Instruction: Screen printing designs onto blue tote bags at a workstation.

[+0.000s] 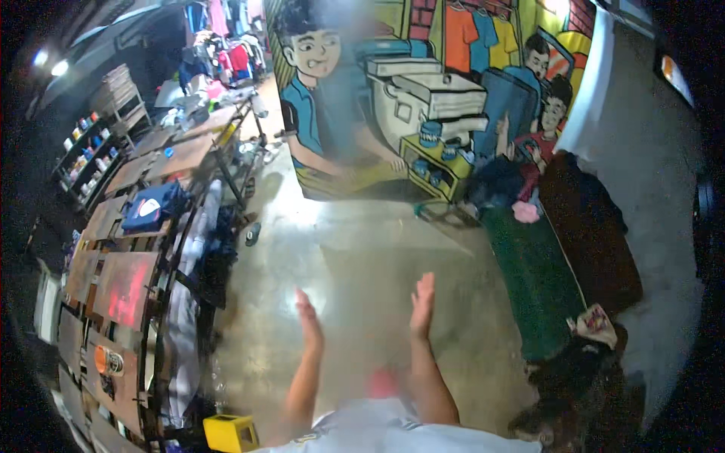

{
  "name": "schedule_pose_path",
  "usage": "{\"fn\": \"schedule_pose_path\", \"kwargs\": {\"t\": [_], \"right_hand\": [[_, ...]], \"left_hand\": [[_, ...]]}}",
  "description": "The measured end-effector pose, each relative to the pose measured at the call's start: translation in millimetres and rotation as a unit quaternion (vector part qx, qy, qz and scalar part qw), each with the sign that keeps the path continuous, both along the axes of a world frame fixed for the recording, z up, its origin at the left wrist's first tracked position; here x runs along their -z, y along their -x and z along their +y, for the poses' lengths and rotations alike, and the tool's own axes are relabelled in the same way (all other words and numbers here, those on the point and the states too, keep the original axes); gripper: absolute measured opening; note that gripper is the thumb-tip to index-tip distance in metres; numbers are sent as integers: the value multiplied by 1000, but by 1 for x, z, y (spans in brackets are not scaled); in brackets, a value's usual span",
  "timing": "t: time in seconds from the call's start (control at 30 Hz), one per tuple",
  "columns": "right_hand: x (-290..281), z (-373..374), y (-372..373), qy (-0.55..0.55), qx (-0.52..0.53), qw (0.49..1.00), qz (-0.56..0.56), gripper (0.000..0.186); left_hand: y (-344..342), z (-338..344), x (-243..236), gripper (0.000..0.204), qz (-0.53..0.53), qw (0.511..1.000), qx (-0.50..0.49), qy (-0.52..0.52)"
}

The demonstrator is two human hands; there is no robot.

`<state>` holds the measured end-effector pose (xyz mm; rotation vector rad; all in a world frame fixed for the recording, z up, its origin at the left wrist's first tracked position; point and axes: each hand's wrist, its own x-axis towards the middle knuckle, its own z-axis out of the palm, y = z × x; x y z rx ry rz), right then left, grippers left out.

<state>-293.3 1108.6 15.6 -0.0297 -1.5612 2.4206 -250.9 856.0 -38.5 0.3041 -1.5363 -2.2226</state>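
Note:
My left hand (309,321) and my right hand (422,303) are raised in front of me with flat palms facing each other, a gap of bare concrete floor (362,249) between them. Neither hand holds or touches anything. Both forearms come up from the lower edge above my white shirt (377,430). The fingers are straight and held together, slightly blurred.
A long row of printing platens (121,287) with hanging garments runs down the left. A yellow box (230,432) sits near my left elbow. A green bench (532,279) with dark clothes stands on the right. A painted cartoon mural (423,90) covers the far wall.

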Motion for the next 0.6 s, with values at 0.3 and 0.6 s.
{"fn": "schedule_pose_path", "kwargs": {"t": [0.3,0.6], "right_hand": [[-13,-70,124,-85,-107,991,13,77],[-33,-123,196,-28,-247,969,4,74]], "left_hand": [[132,2,-17,78,12,996,-64,56],[151,-12,-31,78,-15,995,-93,31]]}}
